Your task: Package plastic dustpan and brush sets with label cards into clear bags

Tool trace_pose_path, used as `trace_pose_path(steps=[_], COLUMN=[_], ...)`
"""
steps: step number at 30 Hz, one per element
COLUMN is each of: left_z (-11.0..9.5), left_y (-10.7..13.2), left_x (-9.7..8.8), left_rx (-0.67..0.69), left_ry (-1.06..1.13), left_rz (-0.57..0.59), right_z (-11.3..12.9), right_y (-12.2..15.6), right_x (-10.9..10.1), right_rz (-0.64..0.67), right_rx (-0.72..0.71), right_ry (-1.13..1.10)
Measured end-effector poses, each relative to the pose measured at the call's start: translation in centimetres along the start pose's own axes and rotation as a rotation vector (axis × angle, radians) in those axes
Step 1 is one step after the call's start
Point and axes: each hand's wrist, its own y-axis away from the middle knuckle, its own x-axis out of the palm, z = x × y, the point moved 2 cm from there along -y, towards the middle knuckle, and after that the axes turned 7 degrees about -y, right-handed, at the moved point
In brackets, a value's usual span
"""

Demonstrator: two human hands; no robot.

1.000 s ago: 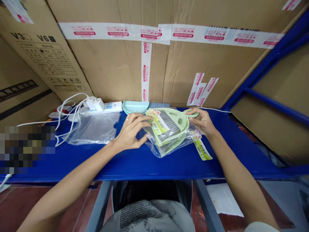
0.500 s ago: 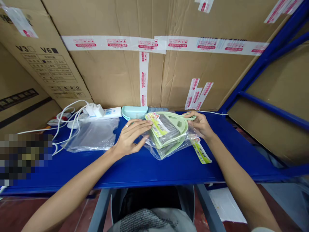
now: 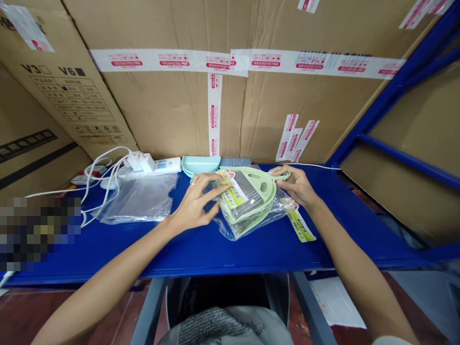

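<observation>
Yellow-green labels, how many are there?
2: one label over the brush, at the left hand; another label by the right hand. Others may be hidden.

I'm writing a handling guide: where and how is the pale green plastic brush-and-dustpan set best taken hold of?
Probably by its slim, pale green handle, coming from the person's right, as the right hand does. The pale green plastic brush-and-dustpan set narrows to that end, which points right; its other end widens into grey bristles, likely harder to grasp.
</observation>
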Motion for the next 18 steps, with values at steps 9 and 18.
trace_pose_path(steps=[9, 18], left_z=[-0.24, -0.09], left_y=[-0.14, 0.04], left_x=[-0.40, -0.11], left_rx=[0.013, -0.005], left_ry=[-0.006, 0.028], left_rz=[-0.095, -0.037], right_z=[0.43, 0.47], right_y=[0.03, -0.05], right_x=[-0.33, -0.30], right_rz=[-0.041, -0.048], right_rx=[-0.033, -0.025], right_ry=[-0.015, -0.021])
